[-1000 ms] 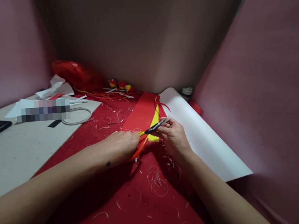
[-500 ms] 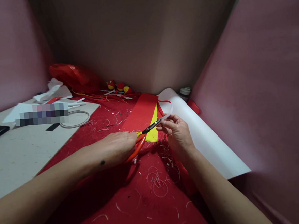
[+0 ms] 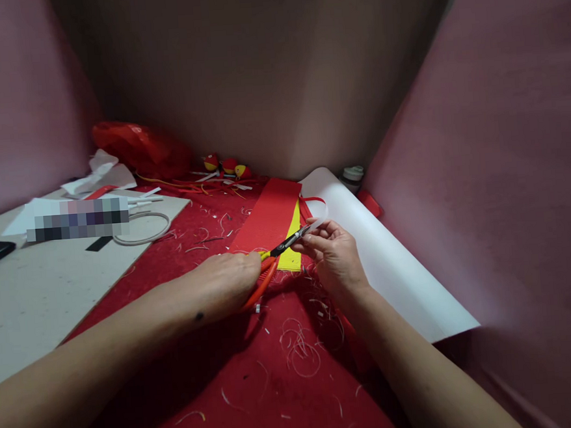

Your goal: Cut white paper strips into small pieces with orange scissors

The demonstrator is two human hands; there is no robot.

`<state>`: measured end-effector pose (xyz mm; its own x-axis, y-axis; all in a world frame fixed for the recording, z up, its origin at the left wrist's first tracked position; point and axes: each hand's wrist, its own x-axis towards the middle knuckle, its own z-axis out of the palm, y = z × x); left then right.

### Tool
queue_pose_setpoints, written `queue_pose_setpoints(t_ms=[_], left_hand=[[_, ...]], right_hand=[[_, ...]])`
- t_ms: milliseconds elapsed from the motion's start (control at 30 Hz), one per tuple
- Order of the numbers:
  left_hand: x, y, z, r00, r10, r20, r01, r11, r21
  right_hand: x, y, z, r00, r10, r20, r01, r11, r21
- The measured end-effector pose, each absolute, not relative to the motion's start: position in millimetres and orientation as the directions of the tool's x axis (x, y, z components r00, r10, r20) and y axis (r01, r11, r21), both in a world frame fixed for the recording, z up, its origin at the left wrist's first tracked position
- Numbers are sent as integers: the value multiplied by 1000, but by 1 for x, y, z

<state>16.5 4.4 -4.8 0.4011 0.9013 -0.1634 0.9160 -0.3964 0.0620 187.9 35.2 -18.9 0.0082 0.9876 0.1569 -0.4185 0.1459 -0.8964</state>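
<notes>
My left hand [image 3: 238, 277] is closed round the handles of a pair of scissors [image 3: 282, 245] with orange and yellow grips and dark blades. The blades point up and right, and their tips meet the fingers of my right hand [image 3: 336, 253]. Between its fingertips my right hand pinches a narrow paper strip [image 3: 325, 209], red on one face and white on the other, which curls up in a loop. Whether the blades are on the strip is hard to make out. Beneath the scissors lie a red sheet [image 3: 270, 212] and a yellow piece [image 3: 291, 260].
Thin offcuts [image 3: 302, 346] litter the red cloth [image 3: 259, 398]. A pale board [image 3: 37, 303] with a coiled cable [image 3: 142, 228] is at left. Behind are a red plastic bag [image 3: 138, 146] and several small red-and-yellow balls [image 3: 229, 166]. A white sheet [image 3: 396, 265] lies right.
My right hand has shifted slightly left, and the strip's loop has moved a little left and down with it. My left hand stays almost in place on the scissors.
</notes>
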Motion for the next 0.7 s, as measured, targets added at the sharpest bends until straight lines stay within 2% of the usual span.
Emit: queue_pose_setpoints(t_ms=[200, 467, 700], left_hand=[[15, 5, -9, 475, 869, -140, 880, -466, 93], [24, 1, -2, 359, 913, -194, 932, -361, 25], [17, 6, -10, 430, 894, -126, 902, -419, 100]], right_hand=[[187, 35, -22, -5, 988, 152, -427, 136, -894], [181, 33, -26, -22, 986, 163, -444, 136, -886], [183, 34, -28, -21, 983, 184, -440, 156, -885]])
